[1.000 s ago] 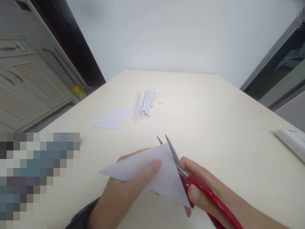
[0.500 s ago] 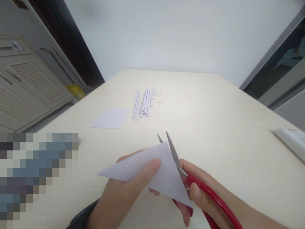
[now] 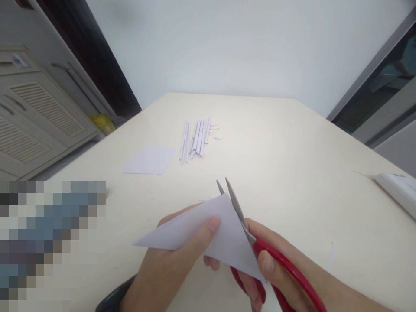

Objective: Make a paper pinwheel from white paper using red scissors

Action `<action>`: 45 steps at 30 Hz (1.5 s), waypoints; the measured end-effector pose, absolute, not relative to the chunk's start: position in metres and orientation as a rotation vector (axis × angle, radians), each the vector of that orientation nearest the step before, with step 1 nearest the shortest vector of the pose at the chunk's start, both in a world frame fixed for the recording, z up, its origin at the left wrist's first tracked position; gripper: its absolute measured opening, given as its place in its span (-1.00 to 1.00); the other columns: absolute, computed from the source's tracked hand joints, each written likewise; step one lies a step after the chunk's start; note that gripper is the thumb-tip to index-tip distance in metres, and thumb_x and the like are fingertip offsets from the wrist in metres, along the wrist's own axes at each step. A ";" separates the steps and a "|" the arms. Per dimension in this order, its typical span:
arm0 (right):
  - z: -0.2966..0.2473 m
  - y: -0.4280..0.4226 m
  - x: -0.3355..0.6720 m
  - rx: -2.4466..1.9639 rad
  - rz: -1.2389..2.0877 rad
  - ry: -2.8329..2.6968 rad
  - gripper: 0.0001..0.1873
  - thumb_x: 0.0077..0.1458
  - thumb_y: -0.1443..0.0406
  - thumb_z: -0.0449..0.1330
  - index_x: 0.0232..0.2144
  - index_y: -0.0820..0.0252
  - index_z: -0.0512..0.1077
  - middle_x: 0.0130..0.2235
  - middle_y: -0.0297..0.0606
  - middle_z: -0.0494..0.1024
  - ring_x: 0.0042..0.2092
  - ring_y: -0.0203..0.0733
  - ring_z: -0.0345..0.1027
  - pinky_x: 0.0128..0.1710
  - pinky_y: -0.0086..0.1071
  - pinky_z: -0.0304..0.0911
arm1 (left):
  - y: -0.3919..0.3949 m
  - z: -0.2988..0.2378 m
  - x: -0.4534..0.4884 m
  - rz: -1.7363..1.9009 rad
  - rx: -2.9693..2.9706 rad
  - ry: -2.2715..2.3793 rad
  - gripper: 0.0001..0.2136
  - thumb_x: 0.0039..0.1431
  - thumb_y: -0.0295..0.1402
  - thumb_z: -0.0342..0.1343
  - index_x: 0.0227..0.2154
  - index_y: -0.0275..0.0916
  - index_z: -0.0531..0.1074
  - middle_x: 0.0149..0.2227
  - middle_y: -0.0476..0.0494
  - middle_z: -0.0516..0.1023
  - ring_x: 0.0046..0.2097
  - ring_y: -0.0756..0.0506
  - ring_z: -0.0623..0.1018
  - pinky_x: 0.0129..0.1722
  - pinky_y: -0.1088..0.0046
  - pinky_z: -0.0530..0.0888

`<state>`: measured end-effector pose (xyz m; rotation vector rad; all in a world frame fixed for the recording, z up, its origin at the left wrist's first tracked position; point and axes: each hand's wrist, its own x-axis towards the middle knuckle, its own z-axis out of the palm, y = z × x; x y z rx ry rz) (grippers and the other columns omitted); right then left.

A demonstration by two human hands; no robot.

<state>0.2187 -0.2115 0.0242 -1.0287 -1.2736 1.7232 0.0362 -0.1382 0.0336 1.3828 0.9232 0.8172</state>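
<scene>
My left hand (image 3: 191, 242) grips a folded white sheet of paper (image 3: 232, 238), thumb on top and fingers underneath. In my right hand (image 3: 273, 255) is a pair of scissors (image 3: 242, 216) with red handles and metal blades. The blades point away from me, slightly apart at the tips, and lie along the paper's right edge. Part of the lower blade is hidden behind the sheet. Beyond my hands, several rolled paper tubes (image 3: 199, 138) lie side by side, with a flat white paper (image 3: 151, 159) to their left.
Small scraps (image 3: 214, 130) lie beside the tubes. A thin paper strip (image 3: 331, 255) rests on the table (image 3: 260, 134) at the right. A white package (image 3: 394, 188) sits at the right edge. A wall stands behind the table, and a cabinet (image 3: 42, 108) is off to the left.
The scissor blades have drawn slightly closer together along the paper's edge. The paper has tilted a little, its left tip lower. Both hands keep their hold.
</scene>
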 end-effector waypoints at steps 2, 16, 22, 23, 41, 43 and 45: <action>0.025 -0.213 0.219 -1.031 1.710 -1.260 -0.33 0.20 -0.25 -0.10 -0.06 0.14 0.36 -0.52 -0.37 0.32 -0.47 -0.23 0.22 -0.44 -0.37 0.24 | -0.138 0.035 0.038 0.820 1.363 0.933 -0.66 0.21 -0.26 0.20 -0.67 -0.15 0.40 -0.70 0.16 0.51 -0.60 0.03 0.50 -0.55 0.61 0.44; 0.035 -0.196 0.238 -1.344 1.538 -1.126 -0.63 0.23 0.01 0.16 -0.42 0.13 0.23 -0.49 -0.46 0.40 -0.55 -0.38 0.24 -0.56 -0.49 0.19 | -0.134 0.030 0.033 0.757 1.396 0.906 -0.70 0.23 -0.14 0.16 -0.57 -0.15 0.51 -0.67 0.10 0.52 -0.57 0.00 0.51 -0.53 0.59 0.48; 0.045 -0.188 0.247 -1.549 1.382 -1.163 -0.78 0.17 0.20 0.29 -0.39 0.12 0.32 -0.38 -0.44 0.46 -0.43 -0.35 0.23 -0.50 -0.50 0.11 | -0.135 0.030 0.035 0.739 1.287 0.981 -0.72 0.11 -0.19 0.28 -0.63 -0.17 0.45 -0.62 0.14 0.56 -0.57 0.01 0.56 -0.58 0.65 0.52; 0.045 -0.188 0.247 -1.528 1.399 -1.153 -0.78 0.15 0.21 0.30 -0.39 0.12 0.32 -0.39 -0.45 0.45 -0.42 -0.35 0.24 -0.49 -0.50 0.12 | -0.136 0.032 0.036 0.732 1.285 0.985 -0.73 0.10 -0.20 0.28 -0.62 -0.17 0.45 -0.60 0.14 0.56 -0.57 0.01 0.56 -0.59 0.64 0.53; 0.049 -0.200 0.232 -1.177 1.594 -0.933 -0.66 -0.05 0.41 0.45 -0.32 0.13 0.35 -0.39 -0.52 0.45 -0.37 -0.40 0.34 -0.38 -0.55 0.29 | -0.134 0.037 0.038 0.472 1.530 0.825 -0.89 0.18 -0.27 0.20 -0.35 -0.14 0.59 -0.42 0.03 0.68 -0.43 -0.05 0.60 -0.47 0.58 0.51; 0.050 -0.202 0.232 -1.166 1.580 -0.927 -0.67 -0.03 0.40 0.44 -0.31 0.12 0.35 -0.38 -0.51 0.45 -0.35 -0.37 0.35 -0.37 -0.52 0.32 | -0.135 0.036 0.039 0.438 1.509 0.842 -0.89 0.15 -0.26 0.21 -0.36 -0.15 0.59 -0.44 0.01 0.69 -0.42 -0.08 0.62 -0.44 0.55 0.54; 0.052 -0.204 0.233 -1.173 1.559 -0.929 -0.68 -0.01 0.39 0.43 -0.31 0.11 0.35 -0.36 -0.49 0.46 -0.33 -0.34 0.37 -0.35 -0.50 0.34 | -0.138 0.035 0.040 0.390 1.456 0.901 -0.89 0.11 -0.26 0.23 -0.43 -0.16 0.58 -0.52 0.00 0.67 -0.45 -0.10 0.63 -0.42 0.53 0.56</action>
